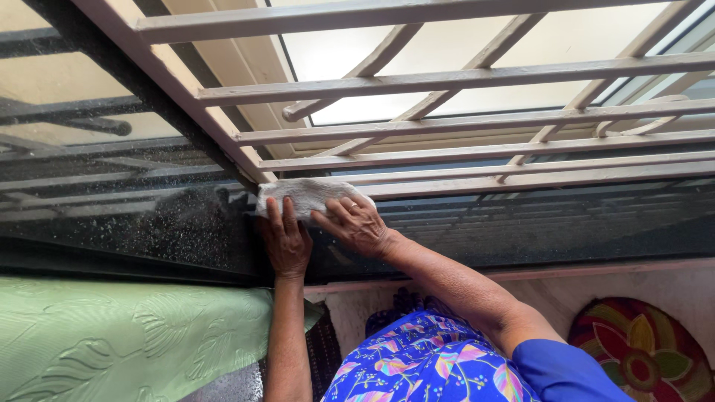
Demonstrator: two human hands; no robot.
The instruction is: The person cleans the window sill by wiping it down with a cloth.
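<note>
**Item: cloth on sill, both hands engaged**

- Cloth (309, 196): pale, crumpled, whitish rag, lying on the dark polished stone sill (521, 223) at the foot of the window grille (447, 78), just where a grille upright meets the sill.
- Left hand (285, 238): palm down, fingers stretched forward and close together, fingertips resting on the near edge of the cloth and pressing it flat to the stone. Not pinching.
- Right hand (357, 223): fingers bent, bunching the right-hand end of the cloth between fingertips and thumb; a ring shows on one finger.
- Sill condition: left of the cloth the stone is speckled with pale dust or grit; right of it the surface reads darker and reflects the bars more cleanly.
- Step in hand, as judged: wiping the sill, with the cloth being gathered or re-folded at the corner by the grille.
- Next move, as judged: calls for firm flat pressure and a stroke leftward across the speckled stretch, keeping the cloth bunched so grit is carried, not scattered onto the bed.
- Surroundings: green quilted bed cover (112, 335) below left; round flower-patterned mat (640, 357) on the floor at right; blue floral garment (439, 365).
</note>
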